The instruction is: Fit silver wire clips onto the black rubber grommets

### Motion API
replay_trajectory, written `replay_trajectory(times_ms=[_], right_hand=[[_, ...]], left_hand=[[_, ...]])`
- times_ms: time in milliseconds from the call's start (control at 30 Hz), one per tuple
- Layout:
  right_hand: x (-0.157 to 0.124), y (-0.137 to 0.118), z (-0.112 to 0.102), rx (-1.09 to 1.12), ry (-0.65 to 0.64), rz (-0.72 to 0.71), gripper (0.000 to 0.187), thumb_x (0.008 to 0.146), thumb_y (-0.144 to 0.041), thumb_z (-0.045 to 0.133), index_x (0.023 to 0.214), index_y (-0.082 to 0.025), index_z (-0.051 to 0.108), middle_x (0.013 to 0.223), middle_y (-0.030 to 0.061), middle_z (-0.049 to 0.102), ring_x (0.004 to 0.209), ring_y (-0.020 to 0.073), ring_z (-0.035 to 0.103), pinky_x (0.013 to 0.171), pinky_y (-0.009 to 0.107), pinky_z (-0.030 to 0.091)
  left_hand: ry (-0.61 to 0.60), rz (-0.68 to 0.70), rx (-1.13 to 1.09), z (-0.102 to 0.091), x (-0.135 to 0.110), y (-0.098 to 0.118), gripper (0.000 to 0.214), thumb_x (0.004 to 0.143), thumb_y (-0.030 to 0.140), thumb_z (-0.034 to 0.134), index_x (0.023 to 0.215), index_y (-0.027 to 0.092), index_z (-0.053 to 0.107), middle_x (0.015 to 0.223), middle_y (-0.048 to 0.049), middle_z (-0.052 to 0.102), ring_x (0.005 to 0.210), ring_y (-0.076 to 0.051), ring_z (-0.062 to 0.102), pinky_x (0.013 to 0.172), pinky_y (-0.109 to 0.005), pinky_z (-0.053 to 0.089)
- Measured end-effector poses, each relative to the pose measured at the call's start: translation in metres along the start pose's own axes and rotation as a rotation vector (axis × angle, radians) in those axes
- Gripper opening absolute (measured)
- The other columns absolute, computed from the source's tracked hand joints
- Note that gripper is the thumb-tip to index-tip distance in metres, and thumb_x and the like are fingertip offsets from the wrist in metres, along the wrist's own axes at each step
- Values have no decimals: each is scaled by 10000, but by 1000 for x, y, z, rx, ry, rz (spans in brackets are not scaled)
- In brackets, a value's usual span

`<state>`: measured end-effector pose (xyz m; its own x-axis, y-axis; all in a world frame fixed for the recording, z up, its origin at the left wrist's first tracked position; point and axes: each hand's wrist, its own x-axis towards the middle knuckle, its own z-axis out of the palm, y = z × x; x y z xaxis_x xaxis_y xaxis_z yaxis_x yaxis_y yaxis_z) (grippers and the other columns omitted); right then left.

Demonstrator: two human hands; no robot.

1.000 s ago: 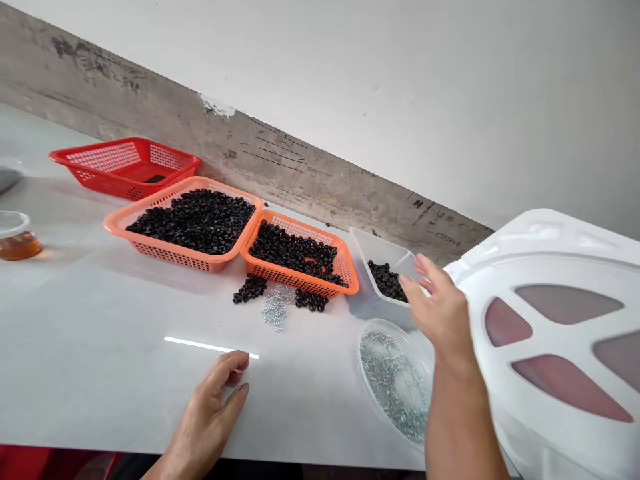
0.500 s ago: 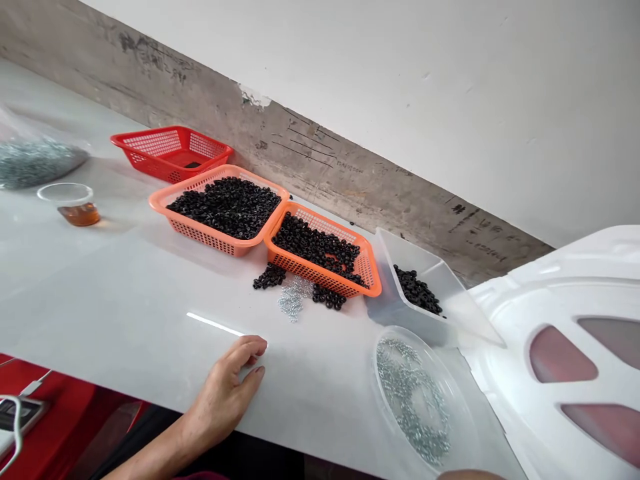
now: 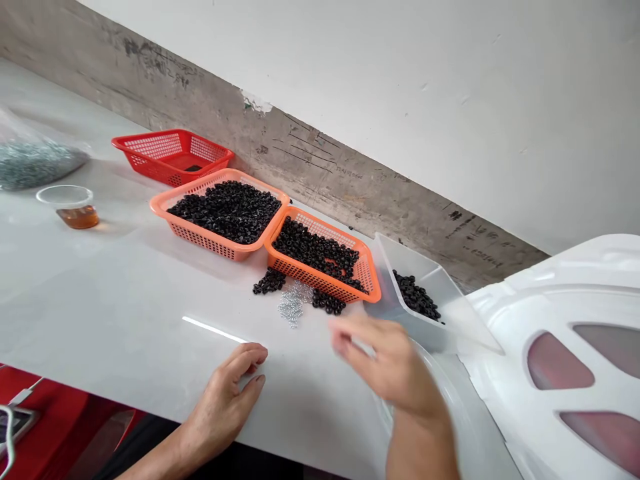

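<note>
Silver metal rings (image 3: pixel 291 303) lie in a small loose heap, with no single direction, at lower centre of the frame on the desk (image 3: pixel 125 300). Right hand (image 3: pixel 385 367), blurred and part-open, hovers just beside them; whether it holds anything is unclear. Left hand (image 3: pixel 223 407) rests empty, loosely curled, at the desk's edge.

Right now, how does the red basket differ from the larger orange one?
The red basket is nearly bare, with only a small dark patch on its floor, while the larger orange basket is heaped with black rings. The red basket sits farther back by the wall; the orange basket sits nearer and butts against a second orange basket. Both are rectangular plastic mesh baskets on the white table.
</note>
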<state>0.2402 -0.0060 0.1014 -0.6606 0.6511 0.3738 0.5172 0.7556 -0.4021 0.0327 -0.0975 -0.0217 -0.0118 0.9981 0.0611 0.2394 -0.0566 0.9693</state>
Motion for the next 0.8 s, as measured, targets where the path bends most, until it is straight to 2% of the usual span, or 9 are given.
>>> replay_trajectory(times_ms=[67,100,200,267,533,800], right_hand=[[20,31,28,-234,69,184,228,805,-145,520,978,-197,660,819,60,637,744,172,592,704,289,480],[24,46,43,-333,57,248,228,784,-110,518,939,-185,669,812,71,624,768,189,586,725,305,476],[22,81,80,-412,-13,322,263,758,-75,526,969,-164,656,832,84,586,825,201,564,769,306,471],[14,93,94,-417,-6,333,266,763,-79,526,990,-152,643,844,88,572,842,206,550,790,312,463],[8,99,100,-418,-3,326,138,799,-114,505,852,-160,625,827,83,541,831,218,511,777,330,432],[6,88,104,-422,-13,328,100,800,-138,496,753,-180,573,788,76,550,814,208,509,743,302,410]], left_hand=[[-3,4,-4,0,0,0,181,812,149,432,949,220,527,1066,-49,536,873,-160,521,798,-296,448],[-2,5,-5,0,1,0,178,813,150,432,944,218,530,1067,-51,538,875,-160,525,796,-292,451],[12,14,-4,0,1,0,172,811,155,437,933,217,542,1068,-56,545,891,-161,538,802,-284,460],[22,17,-3,0,1,0,173,806,156,445,926,215,555,1058,-61,559,893,-165,547,800,-281,470],[67,-4,-45,0,1,3,181,785,155,482,907,212,603,1057,-71,591,911,-178,574,785,-264,502],[31,-21,-13,0,-1,-2,184,819,167,469,950,222,587,1094,-62,564,932,-165,560,809,-263,483]])
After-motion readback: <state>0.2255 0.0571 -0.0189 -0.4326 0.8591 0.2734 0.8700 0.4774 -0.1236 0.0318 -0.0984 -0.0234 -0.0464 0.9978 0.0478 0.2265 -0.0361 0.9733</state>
